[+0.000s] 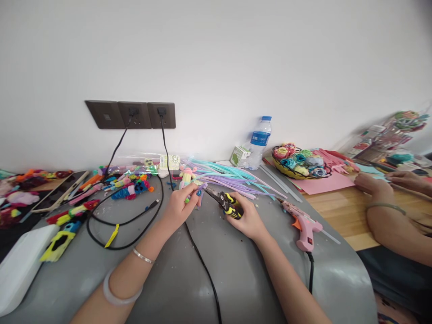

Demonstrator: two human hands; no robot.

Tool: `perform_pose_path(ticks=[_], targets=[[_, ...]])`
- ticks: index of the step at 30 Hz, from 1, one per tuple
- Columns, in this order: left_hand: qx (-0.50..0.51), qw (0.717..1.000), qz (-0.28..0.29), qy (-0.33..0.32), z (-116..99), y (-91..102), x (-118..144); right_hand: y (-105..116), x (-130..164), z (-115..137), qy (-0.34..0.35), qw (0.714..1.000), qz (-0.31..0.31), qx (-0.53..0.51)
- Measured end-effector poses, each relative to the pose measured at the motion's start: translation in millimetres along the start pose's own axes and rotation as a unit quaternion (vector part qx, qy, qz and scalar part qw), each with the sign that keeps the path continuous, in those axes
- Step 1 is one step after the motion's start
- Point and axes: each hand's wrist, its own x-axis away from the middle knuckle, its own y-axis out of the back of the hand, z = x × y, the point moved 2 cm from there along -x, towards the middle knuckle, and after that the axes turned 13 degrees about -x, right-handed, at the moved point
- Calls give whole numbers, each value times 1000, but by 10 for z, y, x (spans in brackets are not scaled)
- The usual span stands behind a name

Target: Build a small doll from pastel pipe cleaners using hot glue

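Pliers (227, 203) with yellow and black handles are being held in the right hand (248, 219), just above the grey bench (236, 270), near its middle. The right hand is closed around the handles, and the metal nose is being pointed to the left, toward the left hand (177, 208). A small purple piece (200, 190), probably a fuzzy stem, is being pinched between the thumb and the fingers of the left hand; the other fingers are curled in. The nose is very near to this piece, but it cannot be told if they are touching.

The pliers are judged to be stiff and rather heavy for their size, so they are best gripped at the coated handles, which should not slip. The purple piece is judged to be light, soft and easy to bend, so it is best held close to the place where the nose is meeting it.

Behind the hands a bundle of pastel stems (232, 177) is lying on the bench. A pink glue gun (303, 225) is lying to the right, and a black cable (202, 261) is running between the forearms. A water bottle (259, 141) is standing near the wall. At the far right, the hands of another person (371, 184) are being rested on pink paper (324, 183).
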Motion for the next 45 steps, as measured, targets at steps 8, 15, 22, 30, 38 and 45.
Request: perform_pose_path(ticks=[8,15,22,30,38,45], targets=[[8,1000,-3,-12,6,0,-2,11,0,57,-13,1000,12,-3],[8,1000,-11,-16,-8,17,-5,-4,11,-4,-11,1000,4,-3],[31,993,-110,24,91,110,-31,10,12,-74,-3,996,-88,-22],[70,972,-211,75,166,248,-73,41,29,-40,-13,986,-166,-3],[74,979,-179,61,114,255,-71,114,71,122,-111,986,-125,-19],[56,992,-110,28,17,157,-23,259,343,572,-295,925,38,-237]])
